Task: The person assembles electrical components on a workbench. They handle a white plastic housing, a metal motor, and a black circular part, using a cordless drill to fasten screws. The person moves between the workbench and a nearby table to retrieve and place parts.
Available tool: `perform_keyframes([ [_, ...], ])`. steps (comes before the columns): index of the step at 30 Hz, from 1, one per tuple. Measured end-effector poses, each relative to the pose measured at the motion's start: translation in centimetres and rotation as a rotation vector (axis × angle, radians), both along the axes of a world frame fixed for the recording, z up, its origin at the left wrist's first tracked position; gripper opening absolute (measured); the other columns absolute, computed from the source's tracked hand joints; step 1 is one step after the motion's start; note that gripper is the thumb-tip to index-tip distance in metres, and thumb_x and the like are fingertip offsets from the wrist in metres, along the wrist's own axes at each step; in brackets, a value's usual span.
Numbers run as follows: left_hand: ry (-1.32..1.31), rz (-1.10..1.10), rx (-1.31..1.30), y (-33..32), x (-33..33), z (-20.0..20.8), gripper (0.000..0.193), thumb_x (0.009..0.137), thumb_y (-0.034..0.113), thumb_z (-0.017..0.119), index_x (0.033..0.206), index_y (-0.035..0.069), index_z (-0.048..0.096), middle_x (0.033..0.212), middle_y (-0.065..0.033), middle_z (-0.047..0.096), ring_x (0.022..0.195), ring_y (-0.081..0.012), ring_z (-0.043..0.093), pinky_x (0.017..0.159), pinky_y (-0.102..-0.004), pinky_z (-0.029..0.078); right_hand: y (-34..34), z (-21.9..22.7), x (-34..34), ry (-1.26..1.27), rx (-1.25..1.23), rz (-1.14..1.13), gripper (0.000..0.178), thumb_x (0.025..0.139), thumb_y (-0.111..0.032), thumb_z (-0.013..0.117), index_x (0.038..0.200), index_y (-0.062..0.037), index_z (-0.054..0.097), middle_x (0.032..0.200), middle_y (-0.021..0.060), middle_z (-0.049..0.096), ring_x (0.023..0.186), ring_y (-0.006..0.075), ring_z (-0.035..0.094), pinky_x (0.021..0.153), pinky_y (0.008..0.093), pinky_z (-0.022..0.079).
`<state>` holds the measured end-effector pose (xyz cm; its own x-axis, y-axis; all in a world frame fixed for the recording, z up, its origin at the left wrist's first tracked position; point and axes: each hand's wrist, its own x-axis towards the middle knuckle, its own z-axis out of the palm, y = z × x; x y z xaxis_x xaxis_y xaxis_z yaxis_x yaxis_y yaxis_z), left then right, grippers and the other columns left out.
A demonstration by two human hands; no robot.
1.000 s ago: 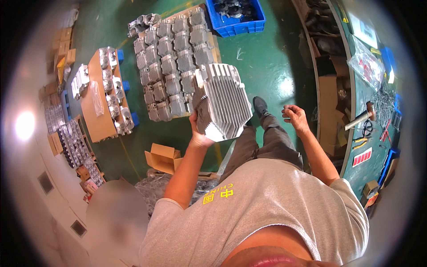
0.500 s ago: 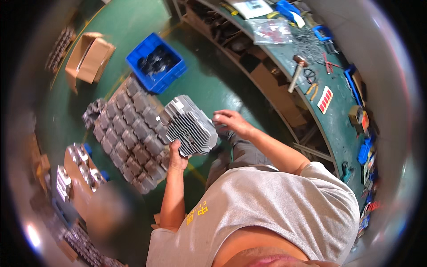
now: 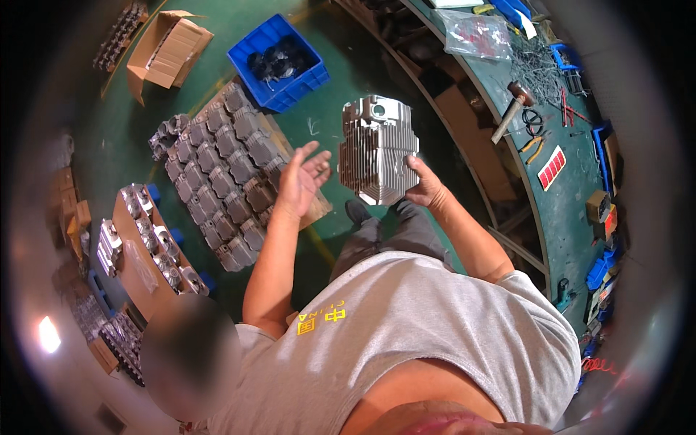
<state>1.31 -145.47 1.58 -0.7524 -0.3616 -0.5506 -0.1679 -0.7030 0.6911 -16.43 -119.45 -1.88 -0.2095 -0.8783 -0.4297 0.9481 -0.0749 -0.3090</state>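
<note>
My right hand [image 3: 426,181] grips a finned metal casting [image 3: 378,152] by its lower right edge, thumb over the fins. The casting is silver-grey, with rows of parallel fins and a round hole near its far end. I hold it up in front of my legs, above the floor. My left hand [image 3: 304,177] is off the casting, just to its left, fingers apart and holding nothing. Beyond my left hand, many similar grey castings [image 3: 230,161] lie in rows on a pallet [image 3: 316,209].
A blue bin [image 3: 319,76] with dark parts stands behind the pallet, beside an open cardboard box [image 3: 181,54]. Along the right runs a green workbench [image 3: 518,170] with a hammer [image 3: 510,116], pliers [image 3: 534,150] and a red-marked card [image 3: 552,168]. At left, shiny parts sit on a carton [image 3: 138,268].
The casting has passed from my left hand to my right, moving right and turning its finned face toward me. My left hand has let go and opened.
</note>
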Motion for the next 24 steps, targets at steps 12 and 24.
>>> perform_keyframes([
  [12,-0.344,-0.122,-0.686,7.2,-7.4,-1.6,0.055,0.098,0.021,0.069,0.143,-0.006,0.052,0.142,-0.0197,0.058,0.131,-0.0272,0.055,0.112,-0.0363,0.042,7.8,-1.4,-7.6,-0.049,0.062,-0.118,0.068,0.087,-0.042,0.077,0.142,-0.0099,0.054,0.137,0.0085,0.063,0.127,0.0259,0.06,0.112,0.0468,0.044],
  [24,-0.199,-0.398,-0.153,15.5,-22.2,4.5,0.097,0.097,0.07,0.049,0.158,-0.002,0.024,0.157,-0.0318,0.032,0.144,-0.0461,0.035,0.113,-0.0573,0.036,13.3,3.0,-13.8,1.283,0.676,-0.288,0.126,0.058,-0.035,0.095,0.156,0.0023,0.025,0.149,0.024,0.043,0.138,0.0371,0.044,0.117,0.0433,0.034],
])
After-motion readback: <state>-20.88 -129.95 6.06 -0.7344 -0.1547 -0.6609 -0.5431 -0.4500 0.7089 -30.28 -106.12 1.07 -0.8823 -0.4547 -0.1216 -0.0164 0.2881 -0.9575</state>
